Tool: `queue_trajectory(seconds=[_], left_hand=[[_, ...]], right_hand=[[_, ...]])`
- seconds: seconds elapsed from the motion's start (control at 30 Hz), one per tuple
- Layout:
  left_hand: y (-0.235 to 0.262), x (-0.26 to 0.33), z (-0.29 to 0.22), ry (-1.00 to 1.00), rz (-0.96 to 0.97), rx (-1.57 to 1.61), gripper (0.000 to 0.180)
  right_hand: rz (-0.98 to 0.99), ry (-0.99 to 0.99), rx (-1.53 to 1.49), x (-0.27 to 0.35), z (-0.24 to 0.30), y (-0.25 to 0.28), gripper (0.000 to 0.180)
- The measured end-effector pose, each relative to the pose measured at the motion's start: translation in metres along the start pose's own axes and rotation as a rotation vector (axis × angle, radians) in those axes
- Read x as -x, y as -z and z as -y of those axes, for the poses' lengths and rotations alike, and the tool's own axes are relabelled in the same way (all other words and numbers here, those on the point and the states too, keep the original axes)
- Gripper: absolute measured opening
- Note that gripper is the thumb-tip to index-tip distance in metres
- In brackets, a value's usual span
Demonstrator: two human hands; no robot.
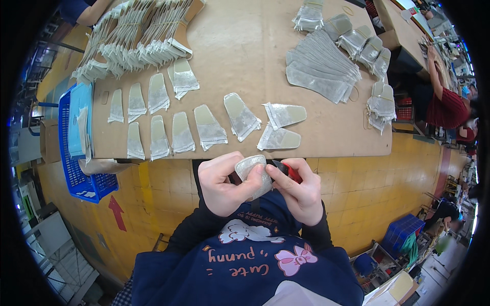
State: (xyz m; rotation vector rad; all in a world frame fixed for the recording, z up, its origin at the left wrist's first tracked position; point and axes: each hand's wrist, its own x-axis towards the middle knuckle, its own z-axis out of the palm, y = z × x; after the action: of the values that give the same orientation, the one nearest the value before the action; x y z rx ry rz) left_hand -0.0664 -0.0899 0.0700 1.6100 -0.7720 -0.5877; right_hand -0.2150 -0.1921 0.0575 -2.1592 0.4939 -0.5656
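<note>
Close to my body, just off the table's near edge, my left hand (219,184) pinches a silvery-grey, round-ended flat fabric piece (249,164), its thumb pressed on the face. My right hand (302,196) is closed round a small red-and-black hand tool (294,174) with a dark pointed tip. That tip is beside the piece's right edge; whether it touches cannot be told. On the table ahead lie two rows of similar pieces, such as a small stack (210,127) and a stack (241,116), pale green at one end and silvery with white edging at the other.
The brown-covered table (240,56) holds banded bundles (143,35) at far left, a fanned pile of grey pieces (321,66) and more bundles (367,48) at right. A blue basket (76,178) stands by its left edge. A person in red (446,109) works at far right.
</note>
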Motion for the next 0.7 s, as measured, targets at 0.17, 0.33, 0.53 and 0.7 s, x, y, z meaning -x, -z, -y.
queue_trajectory(seconds=[0.17,0.33,0.53,0.7], left_hand=[[-0.002,0.002,0.0,0.061,-0.026,0.009,0.015],[-0.012,0.003,0.0,0.136,-0.086,0.236,0.009],[-0.018,0.007,-0.004,0.169,-0.056,0.302,0.008],[-0.018,0.007,-0.004,-0.128,-0.046,-0.115,0.006]], right_hand=[[-0.061,0.069,0.186,0.002,0.003,-0.001,0.049],[-0.114,0.035,0.117,0.005,0.002,-0.007,0.048],[-0.202,0.005,-0.084,0.012,0.0,0.001,0.049],[-0.135,-0.043,-0.142,0.015,0.004,0.011,0.048]])
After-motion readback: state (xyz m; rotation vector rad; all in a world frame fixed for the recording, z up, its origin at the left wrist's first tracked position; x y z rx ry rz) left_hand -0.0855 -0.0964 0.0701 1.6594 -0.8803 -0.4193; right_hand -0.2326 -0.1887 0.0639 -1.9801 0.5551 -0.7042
